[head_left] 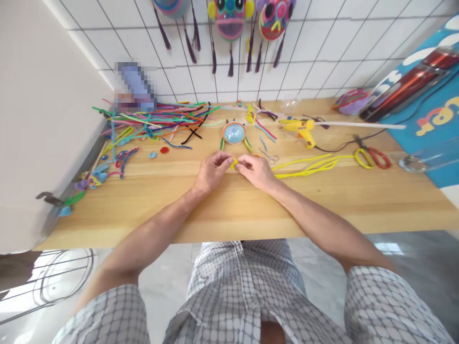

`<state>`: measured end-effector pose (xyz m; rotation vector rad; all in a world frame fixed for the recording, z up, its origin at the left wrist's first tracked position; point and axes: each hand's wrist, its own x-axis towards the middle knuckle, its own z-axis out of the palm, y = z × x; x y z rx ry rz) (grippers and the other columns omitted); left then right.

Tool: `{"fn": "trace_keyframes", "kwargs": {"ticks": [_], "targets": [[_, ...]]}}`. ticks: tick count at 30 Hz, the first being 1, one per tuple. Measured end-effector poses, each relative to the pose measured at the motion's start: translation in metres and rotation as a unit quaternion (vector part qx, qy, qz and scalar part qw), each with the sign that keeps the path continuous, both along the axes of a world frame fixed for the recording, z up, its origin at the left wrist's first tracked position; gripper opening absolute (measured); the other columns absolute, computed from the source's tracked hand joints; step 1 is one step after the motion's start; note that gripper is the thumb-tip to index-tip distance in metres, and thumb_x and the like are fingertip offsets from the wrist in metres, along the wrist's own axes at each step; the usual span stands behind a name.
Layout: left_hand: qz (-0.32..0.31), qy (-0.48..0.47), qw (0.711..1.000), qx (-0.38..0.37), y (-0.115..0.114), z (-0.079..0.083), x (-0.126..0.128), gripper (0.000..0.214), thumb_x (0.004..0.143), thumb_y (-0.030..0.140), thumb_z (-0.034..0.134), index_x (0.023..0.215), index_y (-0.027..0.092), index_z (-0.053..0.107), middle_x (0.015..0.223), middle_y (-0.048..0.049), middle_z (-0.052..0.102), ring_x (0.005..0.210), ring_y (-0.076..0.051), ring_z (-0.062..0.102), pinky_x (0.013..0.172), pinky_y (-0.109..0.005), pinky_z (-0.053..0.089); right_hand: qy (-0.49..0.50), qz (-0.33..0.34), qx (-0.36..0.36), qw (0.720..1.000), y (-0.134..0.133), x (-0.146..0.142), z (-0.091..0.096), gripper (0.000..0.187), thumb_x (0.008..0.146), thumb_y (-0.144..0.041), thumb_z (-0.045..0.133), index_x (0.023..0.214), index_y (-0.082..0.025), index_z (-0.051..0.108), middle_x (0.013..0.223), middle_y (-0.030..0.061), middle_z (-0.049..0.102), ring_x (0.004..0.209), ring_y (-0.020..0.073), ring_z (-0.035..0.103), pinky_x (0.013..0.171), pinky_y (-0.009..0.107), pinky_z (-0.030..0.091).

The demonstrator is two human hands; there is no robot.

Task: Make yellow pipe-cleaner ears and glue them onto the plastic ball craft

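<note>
Yellow piece (234,163), apparently just one, is pinched by left hand (211,171) and right hand (258,171).

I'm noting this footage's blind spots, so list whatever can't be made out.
- Head view: small yellow piece, its full shape hidden by the fingers of the bare left hand and bare right hand.
- Head view: blue-grey object at the back left, its details lost to pixelation.
- Head view: blue-and-pink hanging ornament, its upper part cut off by the top edge.
</note>
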<state>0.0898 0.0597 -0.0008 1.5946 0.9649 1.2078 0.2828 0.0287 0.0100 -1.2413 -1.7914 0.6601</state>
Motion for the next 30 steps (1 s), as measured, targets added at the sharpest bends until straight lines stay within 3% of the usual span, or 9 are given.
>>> {"fn": "trace_keyframes", "kwargs": {"ticks": [11,14,20,30], "targets": [[-0.036,-0.022,0.998,-0.042,-0.0051,0.0054,-0.0061,0.038,0.079,0.052,0.093,0.076,0.017,0.077,0.074,-0.0014,0.073,0.066,-0.012,0.060,0.068,-0.026,0.050,-0.042,0.001,0.072,0.997,-0.0046,-0.0058,-0.0012,0.014,0.095,-0.022,0.071,0.081,-0.022,0.070,0.076,0.0011,0.072,0.071,0.0164,0.062,0.073,0.030,0.047],[-0.033,-0.035,0.997,-0.055,-0.0062,0.0040,-0.0059,0.039,0.077,0.052,0.095,0.075,0.018,0.076,0.073,-0.0005,0.073,0.067,-0.012,0.061,0.069,-0.026,0.051,-0.037,0.002,0.061,0.997,-0.0064,-0.0056,-0.0006,0.013,0.094,-0.022,0.070,0.081,-0.022,0.070,0.076,0.0011,0.072,0.071,0.0165,0.062,0.073,0.030,0.048],[-0.048,-0.049,0.991,-0.117,-0.0062,0.0019,-0.0060,0.052,0.076,0.064,0.092,0.094,0.018,0.078,0.090,-0.0039,0.079,0.079,-0.015,0.069,0.079,-0.028,0.057,0.034,-0.012,-0.018,0.999,-0.0051,-0.0033,-0.0009,0.013,0.096,-0.035,0.071,0.094,-0.023,0.075,0.085,0.0023,0.079,0.076,0.0181,0.068,0.073,0.031,0.053],[-0.017,0.007,0.998,-0.067,-0.0092,-0.0022,-0.0062,0.048,0.081,0.064,0.088,0.085,0.018,0.073,0.079,-0.0014,0.072,0.071,-0.013,0.061,0.071,-0.026,0.050,0.001,0.008,-0.007,1.000,-0.0092,-0.0070,-0.0024,0.004,0.096,-0.026,0.069,0.093,-0.024,0.071,0.088,0.0030,0.078,0.083,0.0201,0.071,0.078,0.032,0.054]]}}
